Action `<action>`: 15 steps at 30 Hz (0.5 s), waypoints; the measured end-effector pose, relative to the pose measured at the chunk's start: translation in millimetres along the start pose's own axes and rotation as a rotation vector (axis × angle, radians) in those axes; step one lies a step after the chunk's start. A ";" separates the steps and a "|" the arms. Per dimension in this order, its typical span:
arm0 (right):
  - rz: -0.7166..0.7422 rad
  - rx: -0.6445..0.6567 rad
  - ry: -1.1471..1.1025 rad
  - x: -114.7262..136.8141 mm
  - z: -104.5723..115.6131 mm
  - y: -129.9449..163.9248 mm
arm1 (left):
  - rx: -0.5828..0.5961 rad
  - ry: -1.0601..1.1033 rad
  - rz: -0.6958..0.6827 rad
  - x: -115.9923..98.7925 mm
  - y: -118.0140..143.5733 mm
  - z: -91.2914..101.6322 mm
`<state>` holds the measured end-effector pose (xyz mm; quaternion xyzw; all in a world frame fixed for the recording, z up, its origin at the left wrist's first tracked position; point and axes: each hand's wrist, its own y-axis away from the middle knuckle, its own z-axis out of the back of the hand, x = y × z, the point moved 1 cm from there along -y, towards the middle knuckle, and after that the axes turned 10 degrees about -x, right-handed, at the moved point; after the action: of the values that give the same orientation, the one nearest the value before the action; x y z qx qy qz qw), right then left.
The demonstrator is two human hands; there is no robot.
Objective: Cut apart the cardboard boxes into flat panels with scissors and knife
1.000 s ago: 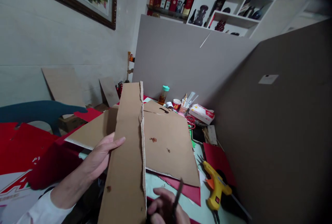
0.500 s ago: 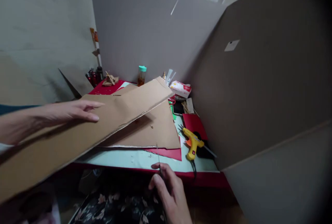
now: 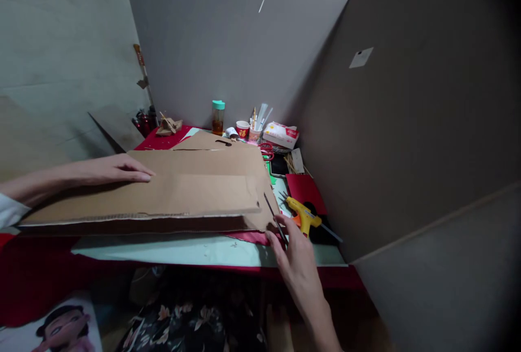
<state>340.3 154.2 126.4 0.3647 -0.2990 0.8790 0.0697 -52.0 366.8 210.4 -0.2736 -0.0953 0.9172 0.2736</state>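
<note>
My left hand (image 3: 118,171) grips a long cardboard strip (image 3: 203,194) on its left part, the thumb pointing right along the top. The strip lies nearly level over a larger cardboard sheet (image 3: 240,159), with a dark gap under its front edge. Between the thumb and fingers of my right hand (image 3: 291,243) is a thin, dark, pointed tool (image 3: 269,205), whose exact kind I cannot make out. Its tip points up and left, close to the right end of the cardboard. Just right of this hand lies a yellow glue gun (image 3: 303,213).
Behind the cardboard stand a teal-lidded bottle (image 3: 218,118), a red-and-white paper cup (image 3: 242,130), a cup of sticks (image 3: 255,133) and a tissue box (image 3: 280,134). Red-handled scissors (image 3: 266,151) and a phone (image 3: 279,165) lie at right. Grey panels (image 3: 407,124) enclose the back and right.
The cardboard strip has come down from a tilt to nearly level, its right end lower. My right hand, with the thin tool, has moved up and right toward the cardboard's end.
</note>
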 end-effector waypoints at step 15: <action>-0.591 0.311 -0.490 8.1 20.4 74.6 | -0.005 -0.125 -0.606 -60.6 36.3 -76.7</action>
<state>321.3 81.1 107.8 0.6394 -0.0527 0.7432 0.1898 16.6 305.0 162.0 -0.1765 -0.1916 0.8085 0.5277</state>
